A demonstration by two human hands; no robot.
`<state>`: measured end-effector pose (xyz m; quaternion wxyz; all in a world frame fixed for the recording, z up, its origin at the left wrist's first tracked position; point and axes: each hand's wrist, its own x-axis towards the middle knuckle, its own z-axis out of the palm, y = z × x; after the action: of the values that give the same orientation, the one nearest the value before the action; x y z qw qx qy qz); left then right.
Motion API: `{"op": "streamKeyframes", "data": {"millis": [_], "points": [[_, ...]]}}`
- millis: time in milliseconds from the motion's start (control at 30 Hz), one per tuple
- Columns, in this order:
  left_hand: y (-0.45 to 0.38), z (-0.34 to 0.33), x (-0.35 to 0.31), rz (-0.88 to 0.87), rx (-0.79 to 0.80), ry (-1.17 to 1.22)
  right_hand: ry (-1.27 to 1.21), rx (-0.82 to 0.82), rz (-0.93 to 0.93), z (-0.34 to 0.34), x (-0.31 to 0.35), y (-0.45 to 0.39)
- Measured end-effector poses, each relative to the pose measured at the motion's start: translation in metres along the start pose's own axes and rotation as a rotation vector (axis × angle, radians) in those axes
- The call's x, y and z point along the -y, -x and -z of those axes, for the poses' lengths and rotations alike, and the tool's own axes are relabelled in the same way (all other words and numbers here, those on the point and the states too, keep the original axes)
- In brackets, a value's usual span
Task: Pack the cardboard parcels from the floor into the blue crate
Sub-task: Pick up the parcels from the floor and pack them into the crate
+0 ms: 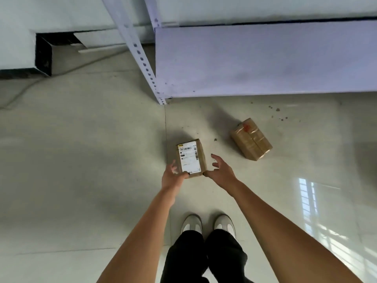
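Nearest: white shoes (pixel 208 224) + black trousers, standing on pale tiled floor (pixel 81 170). Both arms stretched fwd. Ahead of shoes: labelled parcel (pixel 191 158), white shipping label up, on floor. Left hand (pixel 173 174) at parcel's near-left corner, thumb on near edge, fingers curled along left side, gripping it. Right hand (pixel 221 169) just right of parcel, thumb touching near-right corner, fingers spread + released, not wrapped on it. Right of labelled parcel and farther, well apart: taped parcel (pixel 252 139), skewed, red mark on top. Beyond labelled parcel: white shelf rack (pixel 265 58), perforated upright (pixel 142 58) meeting floor. Blue crate not in shot.
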<state>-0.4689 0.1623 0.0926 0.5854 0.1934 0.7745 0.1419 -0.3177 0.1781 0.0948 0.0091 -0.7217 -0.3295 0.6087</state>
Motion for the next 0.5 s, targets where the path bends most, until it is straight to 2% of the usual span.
{"op": "streamKeyframes", "data": {"millis": [133,267,367,500], "points": [[-0.089,-0.023,0.042,-0.006,0.001,-0.021,0.062,-0.011,0.006,-0.031,-0.037,-0.091],[-0.116,-0.04,0.062,-0.003,0.063,0.027,0.033,0.007,0.013,-0.044,-0.052,-0.126],[-0.089,-0.041,0.059,-0.03,0.046,0.052,0.0,-0.01,0.033,-0.038,-0.048,-0.103],[-0.002,-0.031,0.034,0.011,0.056,0.084,-0.043,-0.01,0.032,-0.001,-0.025,-0.008]]}}
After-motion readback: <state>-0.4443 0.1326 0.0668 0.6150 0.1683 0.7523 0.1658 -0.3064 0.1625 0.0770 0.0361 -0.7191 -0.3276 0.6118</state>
